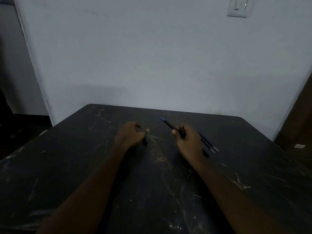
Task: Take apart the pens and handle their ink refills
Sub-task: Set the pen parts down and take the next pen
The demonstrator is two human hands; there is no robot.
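The right hand [185, 139] is gripping the pen [168, 126], long axis pointing to 10 o'clock; the left hand [131, 134], at 9 o'clock, is curling around a dark pen piece [144, 142]

The table [84, 166] is dark and matt, rough-looking with pale scratches and worn streaks. The pen [168, 125] in my right hand [187, 142] looks like smooth black plastic with a glossy blue tip. The short black piece [144, 142] in my left hand [130, 134] is too dark to judge. The refills [208, 144] are thin dark plastic tubes. The wall [135, 56] is matt paint.
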